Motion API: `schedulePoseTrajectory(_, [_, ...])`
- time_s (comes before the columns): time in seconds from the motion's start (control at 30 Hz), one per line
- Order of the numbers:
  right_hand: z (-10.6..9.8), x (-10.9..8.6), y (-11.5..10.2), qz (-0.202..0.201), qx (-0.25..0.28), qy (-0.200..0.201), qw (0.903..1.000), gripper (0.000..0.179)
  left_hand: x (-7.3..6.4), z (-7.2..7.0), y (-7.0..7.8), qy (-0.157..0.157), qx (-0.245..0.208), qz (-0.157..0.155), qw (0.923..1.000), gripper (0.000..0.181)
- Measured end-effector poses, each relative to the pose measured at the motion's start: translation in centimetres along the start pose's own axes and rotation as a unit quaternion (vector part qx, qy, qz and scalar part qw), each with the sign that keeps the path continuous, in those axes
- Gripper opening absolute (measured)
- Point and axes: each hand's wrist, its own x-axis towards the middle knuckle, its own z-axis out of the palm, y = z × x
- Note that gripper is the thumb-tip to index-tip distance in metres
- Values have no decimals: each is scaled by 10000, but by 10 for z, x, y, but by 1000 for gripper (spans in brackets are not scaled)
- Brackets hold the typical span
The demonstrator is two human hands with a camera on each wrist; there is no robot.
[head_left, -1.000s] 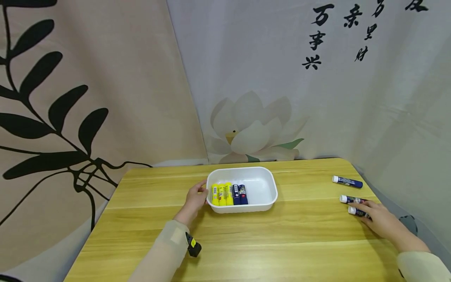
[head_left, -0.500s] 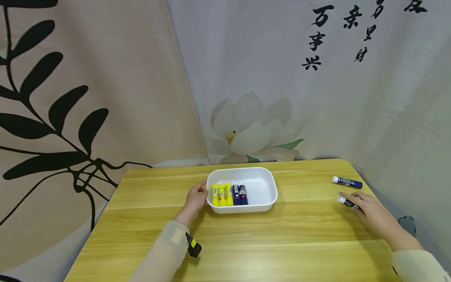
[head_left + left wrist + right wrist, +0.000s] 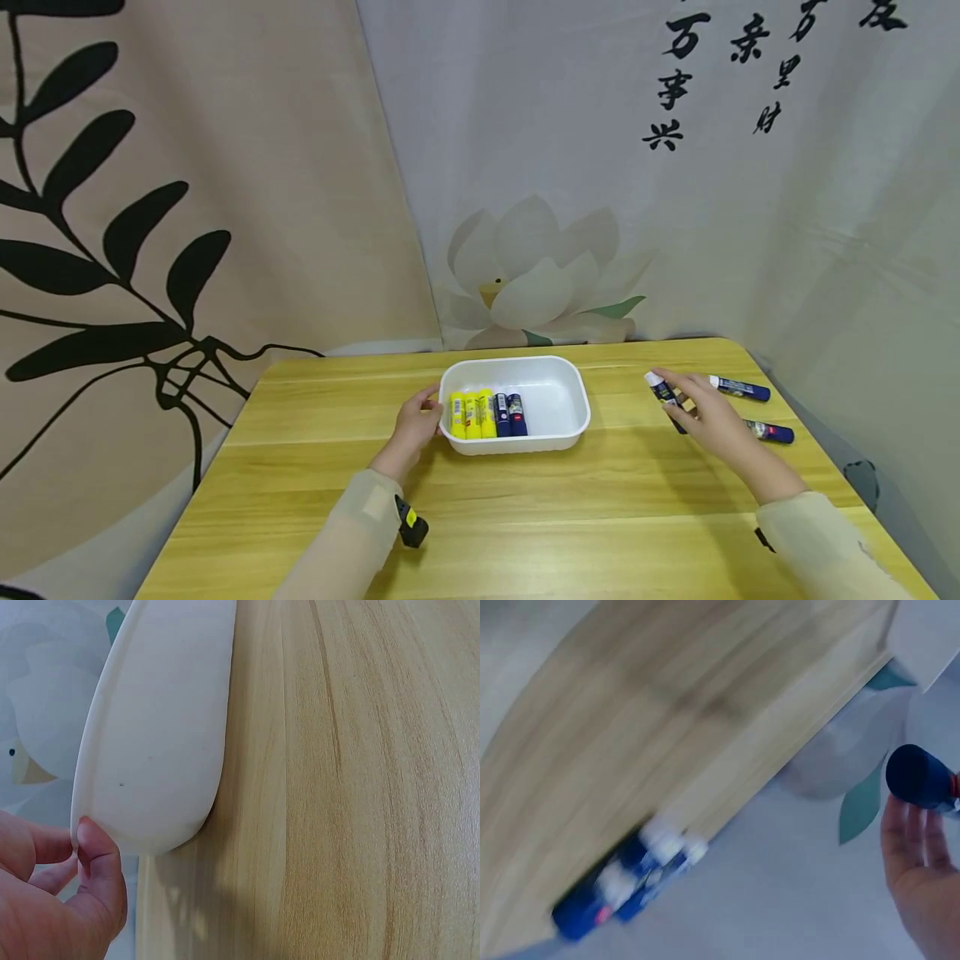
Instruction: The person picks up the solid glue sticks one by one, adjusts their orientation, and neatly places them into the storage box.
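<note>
My left hand [image 3: 414, 418] pinches the left rim of a white plastic tray [image 3: 557, 407]. In the left wrist view, thumb and fingers [image 3: 105, 874] close on the tray's edge. Several yellow glue sticks [image 3: 472, 415] stand side by side in its left half, with two navy ones [image 3: 511, 415] to their right. Over the table's right part, my right hand [image 3: 712, 423] holds a navy, white-capped glue stick [image 3: 661, 389], tilted with its cap toward the upper left. The right wrist view shows that stick's dark blue end [image 3: 915, 777] above the fingers.
Two more navy glue sticks lie on the wooden table [image 3: 525, 517] at right: one farther back [image 3: 742, 389], one nearer [image 3: 777, 432], partly behind the right hand. A printed cloth [image 3: 300, 208] hangs behind the table's back edge.
My right hand has picked up the nearest navy glue stick and carried it left and back, away from the other two. The left hand and tray have stayed in place.
</note>
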Motion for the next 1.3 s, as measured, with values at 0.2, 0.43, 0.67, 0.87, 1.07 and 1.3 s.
schedulePoseTrajectory(0.2, [15,15,-14,915,1140,-265,9889,58,2,0,0,-30,15,3,10000,44])
schedulePoseTrajectory(0.43, [26,32,-32,2444,2465,-644,9356,63,4,-1,-1,-62,28,-41,10000,44])
schedulePoseTrajectory(0.67, [39,56,-62,2607,2917,-563,9186,64,2,-2,1,-1,99,-36,9999,43])
schedulePoseTrajectory(0.87, [65,77,-85,2363,2657,-337,9340,58,2,-1,0,12,129,8,9999,43])
schedulePoseTrajectory(1.07, [98,93,-102,2105,1996,-431,9560,56,2,0,-1,3,77,-7,10000,43])
schedulePoseTrajectory(1.3, [129,107,-109,2182,1504,-1124,9577,52,1,-1,1,17,87,-22,10000,43])
